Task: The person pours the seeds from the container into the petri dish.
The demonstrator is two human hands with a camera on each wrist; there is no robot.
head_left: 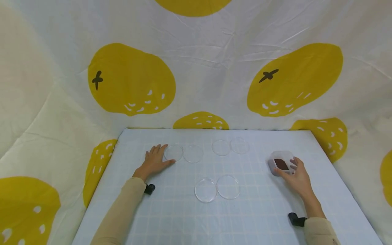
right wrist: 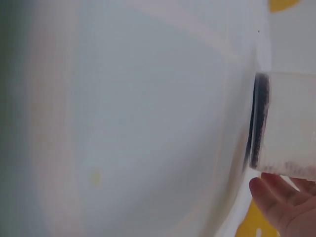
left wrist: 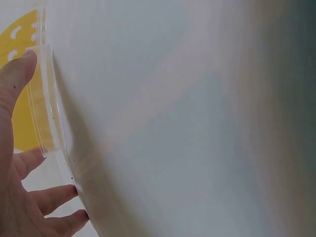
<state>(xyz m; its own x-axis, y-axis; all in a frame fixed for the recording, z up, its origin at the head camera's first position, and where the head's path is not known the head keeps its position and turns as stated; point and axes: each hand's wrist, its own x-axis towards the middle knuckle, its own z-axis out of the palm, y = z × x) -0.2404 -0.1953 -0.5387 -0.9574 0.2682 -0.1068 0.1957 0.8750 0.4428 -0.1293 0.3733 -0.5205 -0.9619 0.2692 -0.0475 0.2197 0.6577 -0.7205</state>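
At the far left of the table, my left hand [head_left: 155,160] spans a clear petri dish [head_left: 174,152], thumb and index finger against its rim. The left wrist view shows that dish [left wrist: 47,103] between thumb and finger, with the other fingers spread. A matching round piece [head_left: 193,153] lies just to its right. On the right, my right hand [head_left: 297,177] holds a clear plastic container [head_left: 281,154] with dark brown powder or soil [head_left: 281,164] inside. In the right wrist view the container [right wrist: 291,123] shows a dark layer at its bottom, with fingers along its side.
Two clear round dish pieces [head_left: 221,148] lie side by side at the back middle. Another pair [head_left: 205,190] lies nearer the front. The table [head_left: 183,221] has a pale checked cover. A white curtain with yellow fruit prints [head_left: 131,78] hangs behind and beside it.
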